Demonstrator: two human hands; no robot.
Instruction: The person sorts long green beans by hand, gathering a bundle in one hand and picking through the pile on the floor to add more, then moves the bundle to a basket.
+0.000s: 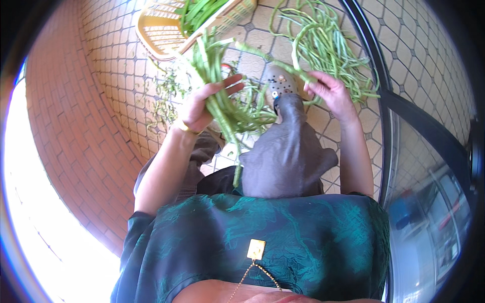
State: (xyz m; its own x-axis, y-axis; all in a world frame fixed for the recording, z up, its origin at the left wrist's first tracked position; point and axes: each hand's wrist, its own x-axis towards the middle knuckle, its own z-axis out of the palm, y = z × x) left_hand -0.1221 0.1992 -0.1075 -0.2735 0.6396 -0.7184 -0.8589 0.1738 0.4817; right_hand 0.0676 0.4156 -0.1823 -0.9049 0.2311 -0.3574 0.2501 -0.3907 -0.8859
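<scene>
My left hand (202, 102) holds a thick bundle of cut long beans (209, 62), its fingers only loosely curled around them. Strands of the bundle hang down towards my lap, and one trails over the dark trousers. Between the thumb and fingers of my right hand (330, 89) is a single long bean (271, 58), whose far tip points left towards the bundle. Just beyond that hand, a tangled pile of whole long beans (333, 49) lies on the tiled floor.
A yellow plastic basket (157, 28) with green pods (202, 13) in it stands at the far side. Small green scraps (163, 96) litter the tiles on the left. My grey clog (282, 81) rests between the hands. A dark-framed glass door (420, 147) borders the right; brick-pattern paving (68, 113) curves along the left.
</scene>
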